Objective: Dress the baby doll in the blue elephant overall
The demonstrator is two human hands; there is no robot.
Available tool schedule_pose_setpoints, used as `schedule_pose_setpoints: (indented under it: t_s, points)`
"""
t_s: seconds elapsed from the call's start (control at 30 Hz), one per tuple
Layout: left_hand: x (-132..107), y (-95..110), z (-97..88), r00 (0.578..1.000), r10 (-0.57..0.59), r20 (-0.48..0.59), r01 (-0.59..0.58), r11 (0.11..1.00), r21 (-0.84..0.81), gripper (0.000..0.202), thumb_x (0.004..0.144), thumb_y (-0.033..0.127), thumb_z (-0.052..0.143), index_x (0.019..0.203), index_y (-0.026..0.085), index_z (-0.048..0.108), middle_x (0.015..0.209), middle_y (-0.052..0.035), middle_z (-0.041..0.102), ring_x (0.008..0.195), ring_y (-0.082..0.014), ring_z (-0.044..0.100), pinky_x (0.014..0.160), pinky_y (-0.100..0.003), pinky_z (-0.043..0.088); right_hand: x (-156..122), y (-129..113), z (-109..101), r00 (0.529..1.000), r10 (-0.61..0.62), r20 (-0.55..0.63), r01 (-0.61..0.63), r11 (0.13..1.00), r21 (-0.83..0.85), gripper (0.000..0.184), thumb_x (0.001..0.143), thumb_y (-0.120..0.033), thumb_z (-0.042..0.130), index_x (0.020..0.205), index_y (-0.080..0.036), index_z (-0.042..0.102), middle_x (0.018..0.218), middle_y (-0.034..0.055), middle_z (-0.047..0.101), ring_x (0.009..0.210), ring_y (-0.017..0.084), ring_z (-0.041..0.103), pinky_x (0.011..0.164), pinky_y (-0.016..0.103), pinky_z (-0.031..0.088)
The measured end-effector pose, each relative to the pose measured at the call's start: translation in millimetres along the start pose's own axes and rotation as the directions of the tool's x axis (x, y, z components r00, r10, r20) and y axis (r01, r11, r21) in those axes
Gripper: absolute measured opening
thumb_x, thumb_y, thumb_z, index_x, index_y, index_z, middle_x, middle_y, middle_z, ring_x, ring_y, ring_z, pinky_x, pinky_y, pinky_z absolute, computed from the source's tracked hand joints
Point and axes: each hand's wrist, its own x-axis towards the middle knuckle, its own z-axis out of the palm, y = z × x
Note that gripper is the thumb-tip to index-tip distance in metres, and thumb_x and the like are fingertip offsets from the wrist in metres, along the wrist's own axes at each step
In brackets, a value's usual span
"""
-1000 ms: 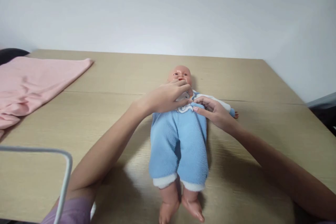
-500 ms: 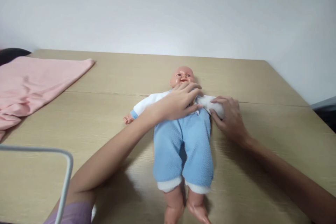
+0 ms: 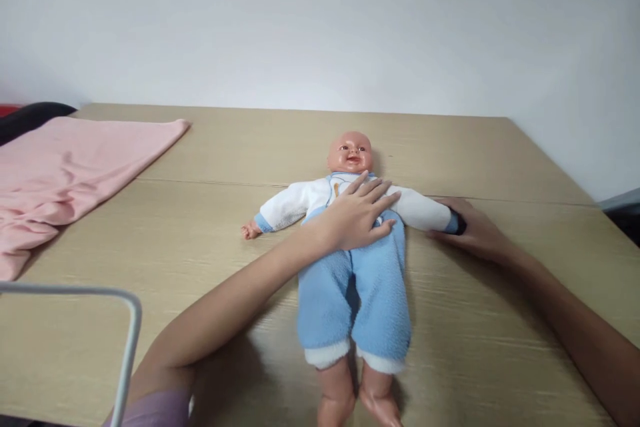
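A baby doll (image 3: 354,300) lies on its back, head away from me, dressed in a white top with blue cuffs and fluffy blue trousers. My left hand (image 3: 357,213) rests flat on the doll's chest, fingers stretched out. On the right, the doll's white sleeve (image 3: 420,209) stretches out sideways. My right hand (image 3: 475,230) has its fingers curved around the blue cuff (image 3: 454,221). The cuff's opening looks dark, and no doll hand shows there. At the other side a small doll hand (image 3: 250,230) sticks out of its sleeve.
A crumpled pink cloth (image 3: 95,160) lies on the left of the wooden table (image 3: 225,147). A bent white metal bar (image 3: 131,333) crosses the lower left. Behind the table rises a pale wall (image 3: 320,27). Something dark stands beyond the table's left corner.
My right hand has slid outward along the sleeve to its cuff, and the bunched sleeve is now stretched out. My left hand has shifted slightly down the chest, staying flat.
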Motion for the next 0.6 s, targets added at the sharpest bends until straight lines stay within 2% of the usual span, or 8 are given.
schedule_pose_setpoints:
  t_s: [0.1,0.17,0.27,0.33,0.47,0.53,0.6]
  points:
    - [2,15,-0.1,0.999,0.030,-0.014,-0.031,0.998,-0.052,0.061,0.119,0.045,0.047,0.168,0.009,0.052,0.181,-0.0242,0.049,0.174,-0.0364,0.041,0.146,-0.061,0.022,1,10,-13,0.994,0.095,0.058,-0.106,0.967,0.233,0.055,0.085,-0.048,0.101,0.132,-0.029,0.081,0.138,0.0199,0.081,0.121,0.039,0.077,0.103,0.051,0.062]
    - [5,28,-0.8,0.997,0.073,-0.005,-0.073,0.992,-0.107,0.065,0.119,0.048,0.051,0.171,0.008,0.047,0.184,-0.0232,0.046,0.174,-0.0365,0.041,0.145,-0.058,0.027,1,14,-16,0.986,0.161,0.036,-0.162,0.911,0.380,0.056,0.079,-0.049,0.105,0.124,-0.027,0.081,0.126,0.0196,0.084,0.110,0.037,0.080,0.093,0.047,0.066]
    - [16,43,-2.9,0.995,0.097,0.020,-0.093,0.986,-0.137,0.077,0.115,0.049,0.061,0.175,0.009,0.036,0.187,-0.0225,0.039,0.174,-0.0382,0.037,0.138,-0.058,0.038,1,10,-15,0.974,0.213,-0.082,-0.157,0.887,0.435,0.063,0.067,-0.053,0.110,0.115,-0.028,0.079,0.109,0.0118,0.083,0.094,0.032,0.079,0.080,0.043,0.068]
    - [27,47,-5.3,0.997,0.070,0.028,-0.067,0.992,-0.103,0.078,0.113,0.047,0.067,0.175,0.012,0.034,0.186,-0.0222,0.041,0.169,-0.0400,0.043,0.130,-0.058,0.045,3,1,-11,0.960,0.209,-0.184,-0.112,0.895,0.433,0.065,0.063,-0.056,0.110,0.113,-0.030,0.077,0.106,0.0072,0.079,0.090,0.029,0.076,0.077,0.042,0.067]
    - [49,43,-10.7,1.000,-0.003,0.019,0.003,1.000,-0.002,0.063,0.109,0.034,0.069,0.163,0.013,0.046,0.163,-0.0206,0.064,0.141,-0.0389,0.063,0.110,-0.053,0.055,8,-27,-1,0.931,0.198,-0.308,-0.024,0.872,0.488,0.069,0.068,-0.060,0.106,0.120,-0.031,0.072,0.112,0.0053,0.075,0.095,0.027,0.074,0.080,0.040,0.067]
    - [55,39,-11.6,1.000,-0.028,-0.006,0.028,1.000,0.014,0.048,0.108,0.029,0.068,0.151,0.014,0.055,0.148,-0.0186,0.071,0.131,-0.0375,0.065,0.104,-0.051,0.055,7,-41,6,0.929,0.196,-0.315,-0.006,0.856,0.517,0.070,0.073,-0.062,0.104,0.125,-0.032,0.069,0.109,0.0039,0.074,0.094,0.026,0.074,0.080,0.038,0.066]
    - [55,34,-10.2,0.998,-0.040,-0.045,0.039,0.999,-0.009,0.036,0.108,0.031,0.068,0.140,0.016,0.061,0.140,-0.0174,0.073,0.125,-0.0367,0.066,0.103,-0.051,0.055,5,-51,14,0.942,0.187,-0.280,-0.004,0.837,0.547,0.069,0.078,-0.062,0.101,0.131,-0.033,0.066,0.106,0.0031,0.073,0.093,0.025,0.074,0.080,0.037,0.066]
